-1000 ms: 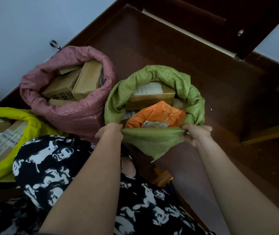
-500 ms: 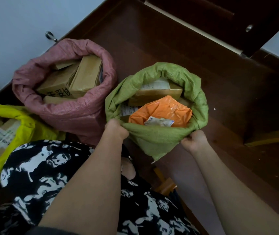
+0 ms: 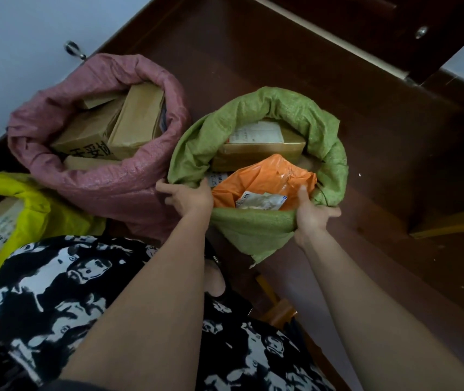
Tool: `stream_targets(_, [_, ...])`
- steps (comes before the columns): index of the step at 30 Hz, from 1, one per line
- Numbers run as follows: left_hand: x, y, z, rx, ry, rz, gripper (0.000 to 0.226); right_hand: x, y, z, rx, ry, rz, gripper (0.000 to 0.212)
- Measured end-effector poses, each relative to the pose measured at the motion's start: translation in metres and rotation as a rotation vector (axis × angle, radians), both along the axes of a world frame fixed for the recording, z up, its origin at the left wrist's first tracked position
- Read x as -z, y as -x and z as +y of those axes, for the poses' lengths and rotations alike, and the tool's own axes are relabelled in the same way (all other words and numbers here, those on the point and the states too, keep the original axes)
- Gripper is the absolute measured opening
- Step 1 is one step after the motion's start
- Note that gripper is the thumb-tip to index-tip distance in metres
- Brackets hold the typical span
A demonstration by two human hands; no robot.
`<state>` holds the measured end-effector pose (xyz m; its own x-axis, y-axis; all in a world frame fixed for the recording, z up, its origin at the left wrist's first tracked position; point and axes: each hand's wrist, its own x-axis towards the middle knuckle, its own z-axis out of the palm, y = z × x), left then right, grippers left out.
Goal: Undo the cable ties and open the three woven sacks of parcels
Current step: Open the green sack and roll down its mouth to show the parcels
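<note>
The green woven sack (image 3: 256,232) stands open in the middle, its rim rolled down around an orange mailer (image 3: 264,179) and a brown box (image 3: 256,152). My left hand (image 3: 188,197) grips the near-left part of the rim. My right hand (image 3: 311,214) grips the near-right part, thumb inside the sack. The pink sack (image 3: 118,190) to the left is open with cardboard boxes showing. The yellow sack (image 3: 36,210) at the far left is open too, a labelled box inside it. No cable tie is in sight.
The sacks rest on a dark brown wooden floor (image 3: 394,153). A white wall with a metal hook (image 3: 74,50) runs along the left. A dark cabinet door with a knob (image 3: 421,32) sits at the top right. My patterned black-and-white clothing (image 3: 55,292) fills the bottom left.
Both hands have pushed the green sack's near rim further down and shifted their grip. More of the orange mailer shows. The view has moved closer.
</note>
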<state>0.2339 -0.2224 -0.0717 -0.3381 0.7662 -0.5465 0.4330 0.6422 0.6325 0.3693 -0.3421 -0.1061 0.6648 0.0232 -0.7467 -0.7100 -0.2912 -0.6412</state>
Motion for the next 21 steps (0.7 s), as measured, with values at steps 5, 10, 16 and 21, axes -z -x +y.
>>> stream_targets(5, [0.0, 0.004, -0.001, -0.018, -0.076, 0.039, 0.047, 0.002, 0.003, 0.001, 0.044, 0.201, -0.215, 0.057])
stream_targets(10, [0.002, 0.016, 0.021, -0.266, -0.061, -0.126, 0.038, 0.011, -0.001, -0.005, 0.022, 0.277, -0.174, 0.049])
stream_targets(16, [0.002, 0.029, 0.045, -0.17, 0.268, -0.272, 0.043, 0.004, -0.026, -0.023, 0.238, -0.002, 0.333, 0.068])
stream_targets(21, [-0.019, 0.029, 0.062, -0.176, 0.339, -0.443, 0.043, 0.004, -0.036, -0.025, 0.338, -0.254, 0.573, 0.051])
